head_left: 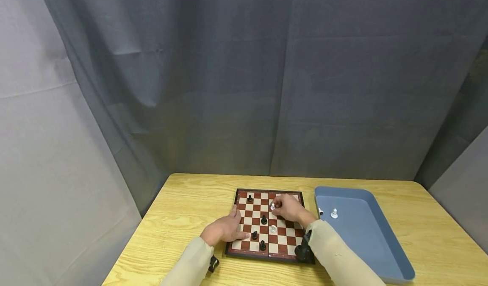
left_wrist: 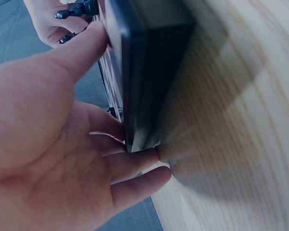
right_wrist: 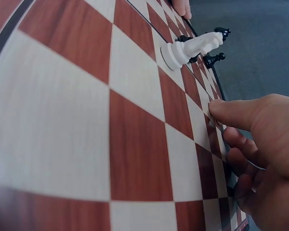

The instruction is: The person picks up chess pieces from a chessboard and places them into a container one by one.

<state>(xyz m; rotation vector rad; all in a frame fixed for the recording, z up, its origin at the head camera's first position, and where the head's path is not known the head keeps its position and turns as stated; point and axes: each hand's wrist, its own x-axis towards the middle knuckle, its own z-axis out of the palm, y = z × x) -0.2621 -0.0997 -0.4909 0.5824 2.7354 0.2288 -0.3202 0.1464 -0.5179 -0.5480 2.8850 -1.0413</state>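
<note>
A red-and-white chessboard (head_left: 248, 213) with a dark frame lies on the table. My left hand (head_left: 226, 226) rests on its left edge, thumb over the top squares and fingers stretched along the side down to the tabletop. At the far right half, my right hand (head_left: 289, 207) pinches a small white chess piece (head_left: 273, 206) low over the squares; in the right wrist view my fingers hide that piece. A white knight (right_wrist: 190, 50) stands near the middle. Several black pieces stand on the left half, among them a black knight (head_left: 254, 235) and a taller black piece (head_left: 262, 245).
Right of the board sits a blue-grey tray (head_left: 371, 235) with a raised rim. It holds an upright white pawn (head_left: 334, 213) and another white piece (head_left: 320, 212) by its left wall. Grey curtains (head_left: 236, 87) hang behind the wooden table (head_left: 179, 205).
</note>
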